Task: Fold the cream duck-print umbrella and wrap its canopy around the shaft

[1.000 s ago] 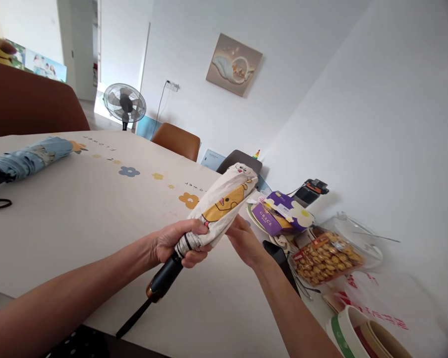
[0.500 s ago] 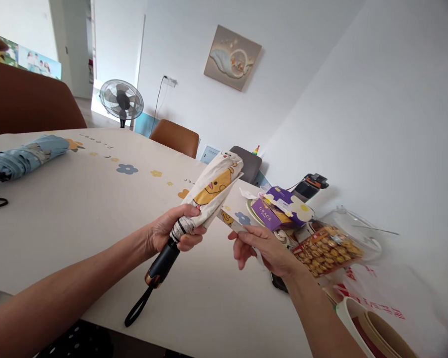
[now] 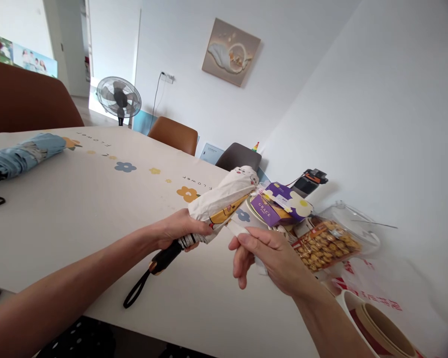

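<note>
A folded white umbrella (image 3: 220, 196) with a yellow cartoon print is tilted over the table, its canopy pointing up and to the right. My left hand (image 3: 182, 229) is wrapped around the lower canopy, just above the black handle (image 3: 166, 259), from which a black wrist loop hangs. To the right, my right hand (image 3: 265, 253) pinches the umbrella's white closing strap (image 3: 236, 227) between thumb and fingers, pulled out from the canopy. The strap's far end is partly hidden behind that hand. At the left lies a rolled blue umbrella (image 3: 32, 153), touched by neither hand.
The white table (image 3: 97, 233) has a flower print. On its right side stand a purple box (image 3: 280, 204), a clear tub of round snacks (image 3: 328, 246), a dark bottle-like item (image 3: 308, 184) and a paper roll (image 3: 381, 323). Chairs (image 3: 175, 135) and a fan (image 3: 119, 98) are beyond.
My left hand has turned the umbrella, so its canopy leans further right and the yellow print faces more downward. My right hand keeps its pinch on the strap.
</note>
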A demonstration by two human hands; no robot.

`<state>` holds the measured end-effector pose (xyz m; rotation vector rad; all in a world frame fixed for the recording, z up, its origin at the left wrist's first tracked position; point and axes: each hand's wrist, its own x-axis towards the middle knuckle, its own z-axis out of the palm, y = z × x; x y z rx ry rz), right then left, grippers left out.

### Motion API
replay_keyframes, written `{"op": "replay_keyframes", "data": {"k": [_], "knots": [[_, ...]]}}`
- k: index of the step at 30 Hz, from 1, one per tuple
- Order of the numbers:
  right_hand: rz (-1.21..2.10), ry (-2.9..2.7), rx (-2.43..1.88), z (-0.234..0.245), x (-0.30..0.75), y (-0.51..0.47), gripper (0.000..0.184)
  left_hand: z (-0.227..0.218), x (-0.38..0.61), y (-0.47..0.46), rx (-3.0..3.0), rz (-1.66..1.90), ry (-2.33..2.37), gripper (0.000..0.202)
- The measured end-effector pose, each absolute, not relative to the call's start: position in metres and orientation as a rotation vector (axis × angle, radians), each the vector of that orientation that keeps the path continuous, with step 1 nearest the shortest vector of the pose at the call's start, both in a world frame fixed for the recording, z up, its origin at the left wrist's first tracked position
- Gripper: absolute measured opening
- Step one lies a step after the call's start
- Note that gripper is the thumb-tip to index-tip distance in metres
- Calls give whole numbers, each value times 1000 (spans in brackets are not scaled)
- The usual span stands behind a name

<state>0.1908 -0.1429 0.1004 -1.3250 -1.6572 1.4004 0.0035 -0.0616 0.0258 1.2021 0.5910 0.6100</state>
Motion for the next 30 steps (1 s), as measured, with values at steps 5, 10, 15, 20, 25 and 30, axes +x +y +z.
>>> {"op": "replay_keyframes", "data": {"k": [5, 10, 15, 20, 25, 30], "knots": [[1413, -1673, -1328, 103, 170, -129, 26, 30, 5, -70, 1545, 667, 603, 26], [1521, -1533, -1460, 107, 161, -115, 26, 28, 5, -75, 1818, 821, 960, 40], [1681, -1457, -1464, 105, 160, -112, 24, 23, 4, -74, 2228, 894, 1360, 51], [1792, -1382, -1408, 100, 155, -111, 22, 25, 1, -75, 2366, 862, 1490, 46], [1629, -1431, -1388, 108, 145, -108, 37, 21, 2, -76, 2445, 834, 1436, 36], [795, -1625, -1423, 124, 153, -113, 36, 21, 5, -76, 2400, 909, 1464, 45]]}}
